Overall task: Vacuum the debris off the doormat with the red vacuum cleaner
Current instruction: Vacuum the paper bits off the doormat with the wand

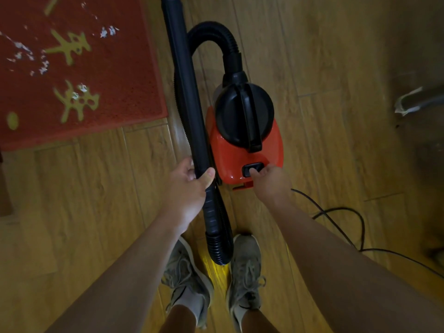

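Left hand [189, 181] clamped around the rigid black plastic wand [185, 92]; right hand [269, 179] pressing a fingertip on the black switch [252, 169] of the glossy red canister vacuum cleaner [245, 150]. Coarse red doormat [115, 75], strewn with white paper debris [31, 56], ends just left of the wand; bare wood-plank floor [336, 68] extends rightward.

Glossy red plastic vacuum body [245, 155], matt black ribbed hose [218, 246], coarse-textured red doormat [125, 87], smooth wood-grain floor [312, 56].

- Your left hand [189, 186]: wrapped round the black wand [186, 92], left of the red vacuum cleaner [245, 140].
- Your right hand [269, 181]: fingertip on its rear switch [252, 169].
- Doormat [125, 97] with white debris [108, 31]: far left.
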The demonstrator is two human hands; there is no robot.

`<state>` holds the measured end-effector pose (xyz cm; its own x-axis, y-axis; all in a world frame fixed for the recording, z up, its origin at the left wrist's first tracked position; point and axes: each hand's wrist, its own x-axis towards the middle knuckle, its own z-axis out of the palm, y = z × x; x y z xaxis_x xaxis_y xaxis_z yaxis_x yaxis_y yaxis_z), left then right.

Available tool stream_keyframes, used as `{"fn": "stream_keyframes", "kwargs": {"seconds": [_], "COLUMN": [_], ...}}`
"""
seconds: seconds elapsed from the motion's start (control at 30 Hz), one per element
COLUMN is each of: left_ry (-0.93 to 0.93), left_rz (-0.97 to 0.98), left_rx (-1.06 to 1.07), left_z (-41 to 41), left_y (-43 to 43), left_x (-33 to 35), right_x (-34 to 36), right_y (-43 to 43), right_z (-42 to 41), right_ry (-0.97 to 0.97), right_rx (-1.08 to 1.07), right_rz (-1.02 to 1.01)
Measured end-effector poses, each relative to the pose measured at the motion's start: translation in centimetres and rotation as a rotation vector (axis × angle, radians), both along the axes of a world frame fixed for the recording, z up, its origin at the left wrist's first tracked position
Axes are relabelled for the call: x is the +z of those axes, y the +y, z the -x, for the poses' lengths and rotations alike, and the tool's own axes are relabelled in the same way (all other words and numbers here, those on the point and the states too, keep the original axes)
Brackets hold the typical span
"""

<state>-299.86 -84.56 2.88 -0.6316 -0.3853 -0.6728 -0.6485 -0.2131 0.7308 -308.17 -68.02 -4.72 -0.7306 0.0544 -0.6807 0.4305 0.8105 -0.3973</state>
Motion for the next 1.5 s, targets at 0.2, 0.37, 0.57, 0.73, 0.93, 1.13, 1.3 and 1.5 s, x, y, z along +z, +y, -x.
{"fn": "stream_keyframes", "kwargs": {"seconds": [0.2,0.37,0.57,0.73,0.93,1.13,1.3,1.5], "left_ry": [-0.021,-0.063,-0.071,-0.070,-0.103,-0.116,-0.150,-0.158], "left_rz": [-0.027,-0.031,-0.076,-0.077,-0.091,-0.087,-0.123,-0.163], "left_rx": [0.028,0.060,0.110,0.158,0.195,0.248,0.277,0.308], "left_z": [0.1,-0.1,-0.3,-0.4,-0.7,-1.5,-2.4,-3.5], "left_y": [0.0,-0.3,-0.5,-1.4,-2.8,-4.1,-5.6,-8.4], "left_x": [-0.2,-0.5,-0.4,0.5,2.2,4.5,6.3,7.8], "right_x": [-0.8,-1.2,-1.1,0.3,5.2,10.9,14.1,15.7], "right_y": [-0.1,-0.5,-0.3,-0.7,-4.0,-9.4,-13.2,-18.0], "right_z": [0.5,0.9,1.5,1.5,0.5,0.7,0.8,0.0], "right_ry": [-0.036,-0.094,-0.126,-0.100,-0.032,0.021,0.041,0.047], "right_rx": [0.007,-0.054,-0.083,0.008,0.138,0.161,0.250,0.358], "right_rz": [-0.129,-0.175,-0.188,-0.152,0.017,0.156,0.177,0.185]}}
